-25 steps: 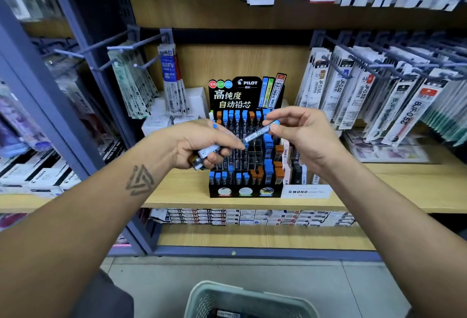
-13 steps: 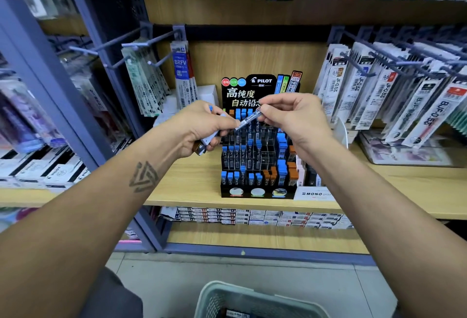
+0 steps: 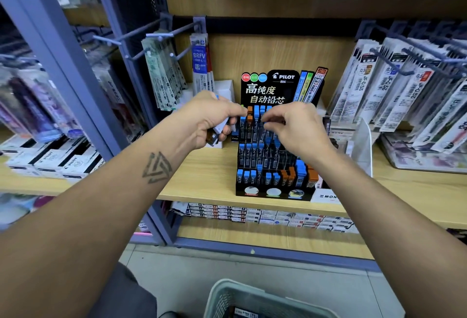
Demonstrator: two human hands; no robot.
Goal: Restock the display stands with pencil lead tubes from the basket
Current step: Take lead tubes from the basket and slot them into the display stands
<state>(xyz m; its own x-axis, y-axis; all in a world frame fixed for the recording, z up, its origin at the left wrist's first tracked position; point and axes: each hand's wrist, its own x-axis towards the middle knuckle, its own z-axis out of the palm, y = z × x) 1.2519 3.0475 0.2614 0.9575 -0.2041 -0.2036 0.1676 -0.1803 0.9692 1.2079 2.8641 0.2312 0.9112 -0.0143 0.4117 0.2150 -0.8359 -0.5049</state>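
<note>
Several lead tubes (image 3: 219, 129) bunched in our left hand (image 3: 207, 122); right hand (image 3: 294, 128) fingertips pinch one tube (image 3: 265, 123) over stand (image 3: 275, 146). We judge tubes light, stiff, slick; pinch near cap.

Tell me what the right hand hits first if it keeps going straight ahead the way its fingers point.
Probably the blue-capped tubes in the upper rows of the Pilot display stand; the right hand looks almost on them, though depth is unclear.

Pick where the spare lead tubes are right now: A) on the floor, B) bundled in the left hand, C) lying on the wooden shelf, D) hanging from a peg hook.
B: the left hand grips a bundle of lead tubes beside the Pilot display stand.
</note>
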